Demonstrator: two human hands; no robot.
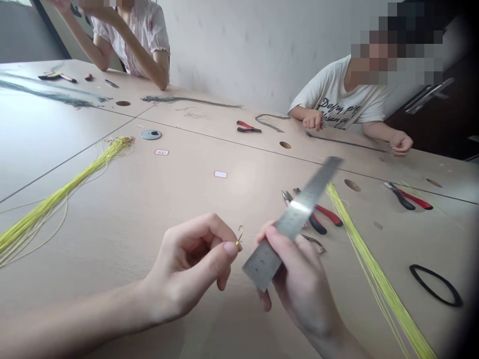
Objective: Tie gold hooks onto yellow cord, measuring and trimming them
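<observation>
My left hand [194, 262] is closed in a pinch on a small gold-coloured hook [239, 234] with a bit of yellow at its base, held just above the table. My right hand [295, 271] grips a steel ruler [295, 219] by its lower half; the ruler slants up to the right and is blurred at its far end. The ruler's lower end sits close to the right of the hook, apart from it.
Red-and-black pliers [318, 214] and a metal hook [316, 243] lie behind my right hand. Yellow wire bundles [374, 271] [56, 197] run along right and left. A black band [436, 284] lies at right. More pliers [409, 198] [247, 127] lie farther back. Two other people sit across the table [149, 209].
</observation>
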